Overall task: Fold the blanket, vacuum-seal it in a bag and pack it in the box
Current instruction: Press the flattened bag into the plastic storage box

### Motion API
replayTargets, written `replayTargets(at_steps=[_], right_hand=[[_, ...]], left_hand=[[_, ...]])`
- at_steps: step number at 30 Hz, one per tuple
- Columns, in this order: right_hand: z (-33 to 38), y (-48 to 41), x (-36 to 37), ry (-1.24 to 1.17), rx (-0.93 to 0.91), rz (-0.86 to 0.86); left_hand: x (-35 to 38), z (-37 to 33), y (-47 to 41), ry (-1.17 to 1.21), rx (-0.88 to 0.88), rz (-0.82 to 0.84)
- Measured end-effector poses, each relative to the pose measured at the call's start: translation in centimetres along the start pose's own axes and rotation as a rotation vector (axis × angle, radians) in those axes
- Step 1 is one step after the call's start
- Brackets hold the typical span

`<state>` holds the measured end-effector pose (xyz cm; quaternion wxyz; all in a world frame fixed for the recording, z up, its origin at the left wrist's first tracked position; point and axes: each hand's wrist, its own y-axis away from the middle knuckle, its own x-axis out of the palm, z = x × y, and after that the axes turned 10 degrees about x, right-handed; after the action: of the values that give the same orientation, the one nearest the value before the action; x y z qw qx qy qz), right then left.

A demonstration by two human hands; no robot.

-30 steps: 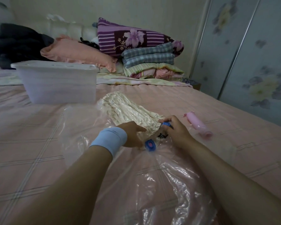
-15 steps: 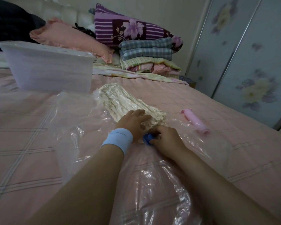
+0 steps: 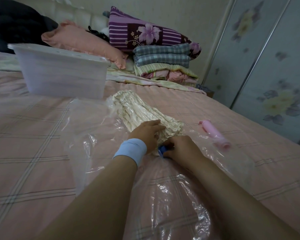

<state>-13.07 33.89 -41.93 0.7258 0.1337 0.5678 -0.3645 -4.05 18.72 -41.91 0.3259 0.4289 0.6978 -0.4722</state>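
Observation:
A cream blanket (image 3: pixel 135 111), squeezed into a wrinkled roll, lies inside a clear plastic vacuum bag (image 3: pixel 93 129) spread on the pink bed. My left hand (image 3: pixel 146 134), with a pale blue wristband, presses flat on the near end of the blanket through the plastic. My right hand (image 3: pixel 180 147) curls its fingers round the blue valve cap (image 3: pixel 162 149) on the bag, right beside the left hand. A pink hand pump (image 3: pixel 214 134) lies on the sheet to the right of the bag. The white plastic box (image 3: pixel 62 73) stands open at the back left.
A stack of folded blankets (image 3: pixel 163 66) and a purple flowered pillow (image 3: pixel 145 33) sit at the head of the bed, with a pink pillow (image 3: pixel 80 38) and dark clothing (image 3: pixel 16 23) to the left. A flowered wardrobe door (image 3: pixel 270 58) stands along the right side of the bed.
My left hand slid forward onto the blanket's end. My right hand came down over the blue valve cap, which now shows only partly beneath its fingers.

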Motion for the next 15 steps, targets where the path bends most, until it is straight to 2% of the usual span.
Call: replayTargets(at_steps=[4,10,15], right_hand=[[0.36,-0.01,-0.03,0.222,0.022,-0.026],[0.30,-0.05,-0.49,0.086,-0.036,0.060],[0.29,-0.13,-0.33,0.246,0.014,-0.052]], left_hand=[[-0.04,-0.11,0.05,0.007,0.002,-0.010],[0.09,0.05,0.08,0.018,0.007,-0.018],[0.07,0.12,-0.02,0.005,0.012,-0.011]])
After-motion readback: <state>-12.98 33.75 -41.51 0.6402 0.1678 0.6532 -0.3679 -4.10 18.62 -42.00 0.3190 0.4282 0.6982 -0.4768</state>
